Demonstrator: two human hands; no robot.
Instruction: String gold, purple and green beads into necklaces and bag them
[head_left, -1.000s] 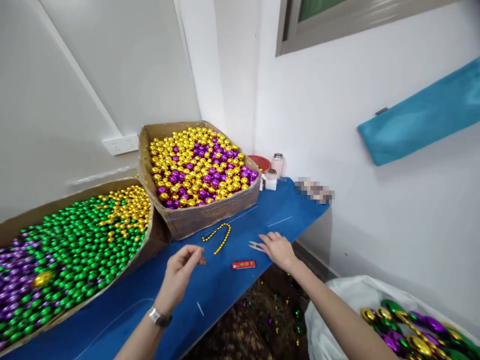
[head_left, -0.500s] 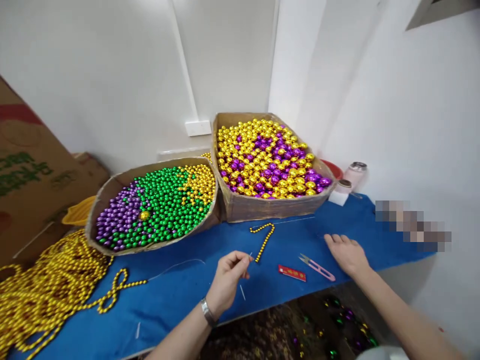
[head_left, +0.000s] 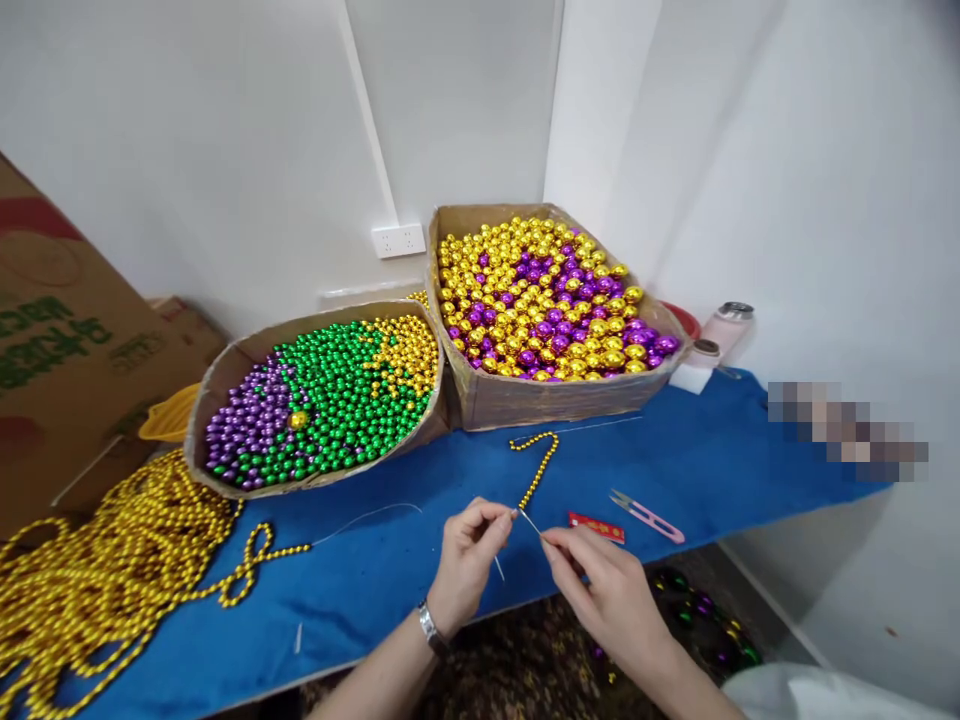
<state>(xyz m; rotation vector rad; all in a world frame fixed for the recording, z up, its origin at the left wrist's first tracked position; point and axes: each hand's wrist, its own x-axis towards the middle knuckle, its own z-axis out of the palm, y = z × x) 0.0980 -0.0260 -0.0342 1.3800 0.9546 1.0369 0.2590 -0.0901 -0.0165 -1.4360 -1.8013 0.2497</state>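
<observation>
My left hand [head_left: 466,560], with a metal bracelet at the wrist, is closed in a pinch at the near end of a short gold bead strand [head_left: 538,472]. Close beside it, my right hand [head_left: 609,588] pinches too. A thin pale thread [head_left: 529,522] stretches taut between both fingertips; whether part of it is a needle I cannot tell. Beyond the hands the strand bends, and a fine thread runs on from its far end. Just past my right hand lie a red packet [head_left: 611,533], partly covered, and pink thread snips [head_left: 654,518].
Two cardboard boxes stand at the back: one of purple, green and gold beads [head_left: 330,400], one of larger gold and purple beads [head_left: 555,300]. Gold bead strands [head_left: 127,560] are heaped left on the blue cloth [head_left: 375,590]. A pink can [head_left: 727,330] stands far right. A blurred patch is at right.
My right hand has come left from the cloth beyond the snips to meet my left hand, and now pinches the thread. The view has shifted slightly.
</observation>
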